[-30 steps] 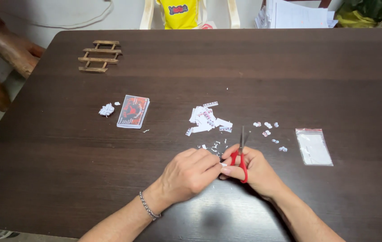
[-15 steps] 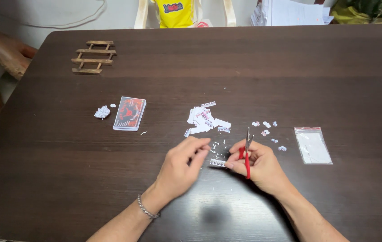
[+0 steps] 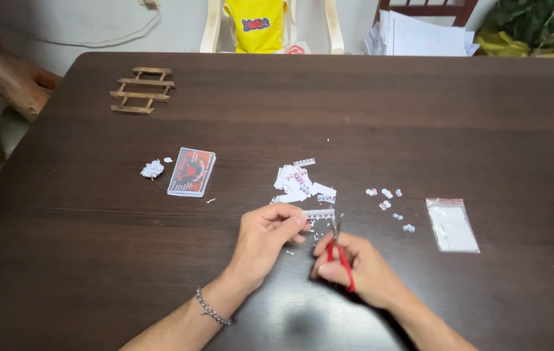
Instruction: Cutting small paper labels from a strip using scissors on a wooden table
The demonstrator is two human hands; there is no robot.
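Currently a narrow white paper strip [image 3: 318,213] is pinched at its left end between thumb and fingers of the left hand [image 3: 270,235], held low over the dark worktop [image 3: 95,260] just in front of the pile of cut pieces [image 3: 299,184]. Red-handled scissors [image 3: 338,250] are gripped by the right hand [image 3: 355,270], fingers closed through and around the handles; blades point up at the strip, whether they are parted cannot be told at this size. Main risk, as judged: the strip is small and held at one end only, so it is likely to flex or twist as the blades close, giving a crooked cut or a fold instead of a cut. The left fingertips [image 3: 301,221] sit near the blade tips, so a nick is possible if the strip is fed further without the grip being shifted. Small cut-offs can be flicked away; tiny scraps [image 3: 387,198] are already scattered toward the clear plastic bag [image 3: 452,224], and more may be lost against the dark surface or swept off by a wrist. A card deck [image 3: 191,171] and a crumpled paper ball [image 3: 152,169] lie well apart to the left, a small wooden rack [image 3: 141,90] further back; no interference is expected from these.
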